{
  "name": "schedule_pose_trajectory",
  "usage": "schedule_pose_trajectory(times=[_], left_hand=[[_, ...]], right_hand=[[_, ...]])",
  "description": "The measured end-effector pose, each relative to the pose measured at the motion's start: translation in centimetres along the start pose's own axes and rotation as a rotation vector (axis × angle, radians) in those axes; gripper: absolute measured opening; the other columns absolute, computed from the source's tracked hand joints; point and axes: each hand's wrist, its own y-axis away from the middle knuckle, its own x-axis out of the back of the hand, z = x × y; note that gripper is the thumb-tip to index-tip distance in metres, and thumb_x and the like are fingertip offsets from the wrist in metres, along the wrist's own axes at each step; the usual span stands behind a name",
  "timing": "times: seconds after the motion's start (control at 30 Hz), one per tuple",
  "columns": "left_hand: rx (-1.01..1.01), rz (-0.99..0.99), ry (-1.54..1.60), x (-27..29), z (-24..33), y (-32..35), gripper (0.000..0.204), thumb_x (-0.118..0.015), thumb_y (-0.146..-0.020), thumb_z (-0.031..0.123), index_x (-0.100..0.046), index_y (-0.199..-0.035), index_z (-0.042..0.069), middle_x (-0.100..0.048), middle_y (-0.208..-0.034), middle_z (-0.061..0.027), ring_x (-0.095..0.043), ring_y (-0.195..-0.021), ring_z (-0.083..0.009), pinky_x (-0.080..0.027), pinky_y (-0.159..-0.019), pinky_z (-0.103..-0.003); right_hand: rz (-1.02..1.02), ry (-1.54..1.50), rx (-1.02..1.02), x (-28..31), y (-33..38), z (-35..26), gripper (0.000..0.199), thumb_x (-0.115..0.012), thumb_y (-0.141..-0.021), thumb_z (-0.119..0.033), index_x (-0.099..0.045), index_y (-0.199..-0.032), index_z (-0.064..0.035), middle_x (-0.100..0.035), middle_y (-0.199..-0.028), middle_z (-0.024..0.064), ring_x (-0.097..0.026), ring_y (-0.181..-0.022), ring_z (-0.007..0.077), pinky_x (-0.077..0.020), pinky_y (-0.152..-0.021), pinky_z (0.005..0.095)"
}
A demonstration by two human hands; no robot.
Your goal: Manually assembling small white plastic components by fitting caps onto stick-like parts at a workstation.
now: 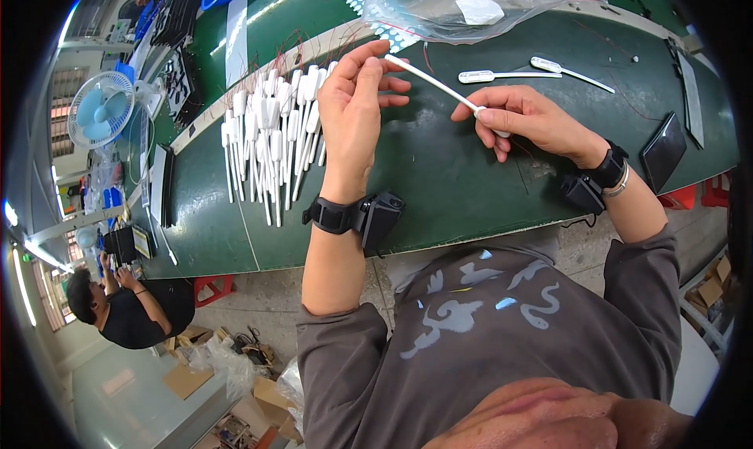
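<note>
My right hand [533, 119] grips a slim white stick-shaped piece [435, 87] between thumb and fingers, near its lower right end. The piece slants up to the left, and its far tip comes close to the fingertips of my left hand [353, 96]. That hand is raised with its fingers apart; whether a fingertip touches the tip is unclear. Left of it lies a dense bundle of white paddle-headed sticks [274, 127] with thin red and dark wires at their heads. Beyond my right hand lie two similar sticks with small windows, one [477, 76] flat across, the other [547, 65] slanted.
A clear plastic bag [431, 18] with white pieces lies at the back of the green table [439, 190]. At the right are a black flat object [663, 152] and a metal strip [692, 96]. A fan [100, 110] and a seated co-worker [141, 312] are at the left.
</note>
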Motion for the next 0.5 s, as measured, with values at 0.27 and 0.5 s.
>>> schedule_pose_trajectory(times=[0.27,0.5], left_hand=[[0.251,-0.153,0.233,0.8,0.6,-0.2,0.028,-0.059,-0.099,0.020,-0.063,-0.116,-0.001,-0.072,-0.098,-0.0144,-0.070,-0.082,-0.0169,-0.057,-0.072,-0.029],[0.171,-0.198,0.165,1.5,0.4,-0.5,0.034,-0.064,-0.095,0.021,-0.061,-0.121,0.000,-0.071,-0.102,-0.0143,-0.070,-0.087,-0.0187,-0.058,-0.079,-0.030]], right_hand=[[-0.083,0.109,-0.048,-0.2,0.5,-0.7,0.033,-0.052,-0.102,-0.027,-0.063,-0.118,-0.0009,-0.057,-0.074,-0.0020,-0.051,-0.066,0.0047,-0.0427,-0.061,0.0195],[-0.107,0.079,-0.052,0.3,0.3,-0.3,0.033,-0.051,-0.103,-0.030,-0.061,-0.115,-0.0021,-0.053,-0.074,-0.0032,-0.049,-0.067,0.0046,-0.0429,-0.061,0.0203]])
